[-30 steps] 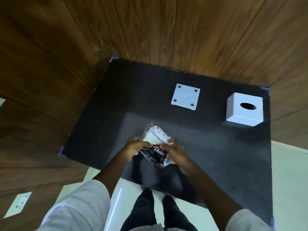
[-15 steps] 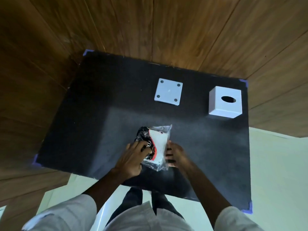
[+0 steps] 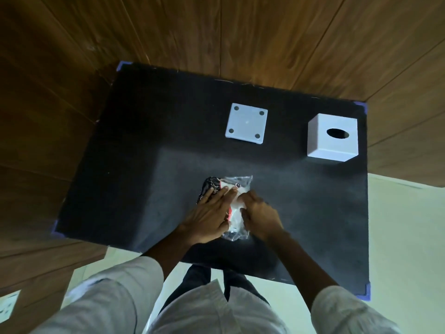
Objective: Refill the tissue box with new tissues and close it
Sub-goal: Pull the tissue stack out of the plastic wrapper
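tissue pack [image 3: 234,208] at mat's [image 3: 144,153] 6 o'clock. left hand [image 3: 208,218] flat, fingers spread, pressing it; right hand [image 3: 261,216] pinching wrapper edge. tear slowly, keep pack pinned. box [image 3: 332,138] at 2 o'clock, base plate [image 3: 246,122] at 12.

black mat [image 3: 144,165] with purple taped corners, wood panelling [image 3: 240,32], pale floor [image 3: 404,237], wall socket [image 3: 7,304]

White tissue box [image 3: 332,138], white lid [image 3: 246,123], black mat [image 3: 144,145], black-red-white tissue pack [image 3: 226,189], brown wood floor [image 3: 216,32]
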